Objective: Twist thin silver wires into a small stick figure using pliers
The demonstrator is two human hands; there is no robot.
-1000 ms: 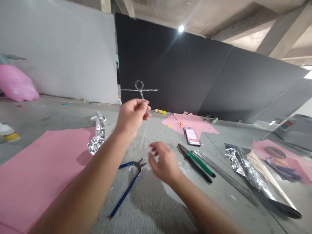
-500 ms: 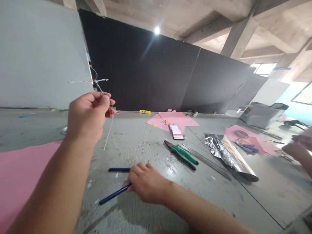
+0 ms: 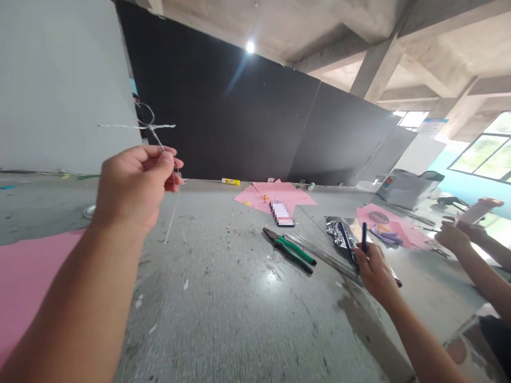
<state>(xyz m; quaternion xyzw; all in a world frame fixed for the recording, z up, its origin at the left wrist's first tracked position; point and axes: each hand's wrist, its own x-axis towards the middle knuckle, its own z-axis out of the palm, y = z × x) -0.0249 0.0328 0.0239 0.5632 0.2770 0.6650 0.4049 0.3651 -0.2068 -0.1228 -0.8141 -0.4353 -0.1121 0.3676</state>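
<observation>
1. My left hand (image 3: 133, 186) was raised on the left, thumb and fingers pinching the stem of the twisted wire figure (image 3: 150, 127), just as in both earlier frames.
2. The wire figure stood above my fingertips, its loop on top and its crossbar nearly level; a thin wire tail hung below my fingers.
3. My right hand (image 3: 376, 271) had changed most: one second before, it was loosely curled near the blue-handled pliers (image 3: 345, 239); half a second before, it was on them at the table (image 3: 223, 319).
4. Now it was closed around those pliers, well over to the right, in front of the foil roll (image 3: 334, 230), both handles sticking up apart; I could not tell whether they touched the foil.
5. The spot where the blue-handled pliers had lain now showed bare tabletop with a few scraps.
6. The green-handled pliers (image 3: 297, 252) had stayed beside the bundle of straight wires (image 3: 319, 250), near the phone (image 3: 281, 214).
7. My view had swung rightward since the first frame, so a co-worker's hands (image 3: 455, 236) showed at the right, with a pale piece (image 3: 475, 213).
</observation>
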